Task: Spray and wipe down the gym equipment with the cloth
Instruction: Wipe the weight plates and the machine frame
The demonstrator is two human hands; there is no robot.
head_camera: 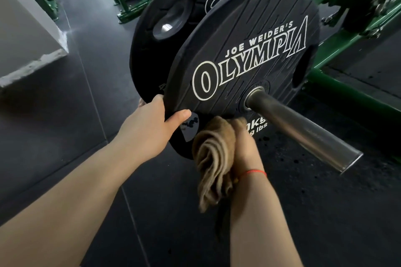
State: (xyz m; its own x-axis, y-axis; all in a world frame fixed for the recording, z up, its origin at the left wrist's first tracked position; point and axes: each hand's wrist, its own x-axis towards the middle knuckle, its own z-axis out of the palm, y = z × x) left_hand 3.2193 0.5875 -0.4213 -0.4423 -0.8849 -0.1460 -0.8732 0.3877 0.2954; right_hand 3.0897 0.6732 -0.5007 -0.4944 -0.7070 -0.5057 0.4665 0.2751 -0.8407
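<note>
Left hand (156, 121) clamps lower-left rim of front weight plate (249, 60): thumb on face, fingers wrapped behind, steadying it. Right hand (244, 143) grips bunched tan cloth (211, 158) and presses it to bottom edge of plate face, beside weight marking, just below steel bar sleeve (303, 128). Loose cloth end hangs down. No spray bottle in view.

Progress, judged: wiping stage under way, low on front plate. Likely left: upper face, sleeve, rear plate (173, 17), green frame (347, 45). Cannot tell what is already wiped.
</note>
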